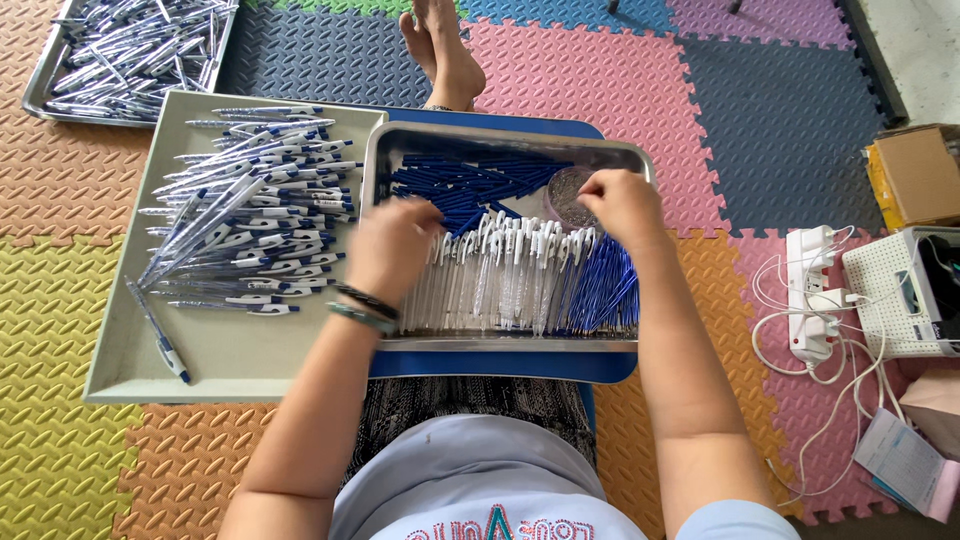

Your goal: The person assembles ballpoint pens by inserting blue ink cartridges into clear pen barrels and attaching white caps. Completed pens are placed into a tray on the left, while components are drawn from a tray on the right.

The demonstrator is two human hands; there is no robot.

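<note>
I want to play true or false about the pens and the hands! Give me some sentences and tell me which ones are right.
1. Both hands are over the metal tray. True.
2. The right hand holds a pair of scissors. False: its fingers are at a small round dish in the tray.
3. The left hand wears bands on its wrist. True.
4. The flat beige tray is full of apples. False: a pile of pens lies on it.
5. The floor mat is all one colour. False: it has many colours.

Foam mat floor [620, 80], pen trays [230, 350], power strip [812, 290], cardboard box [920, 175]
</note>
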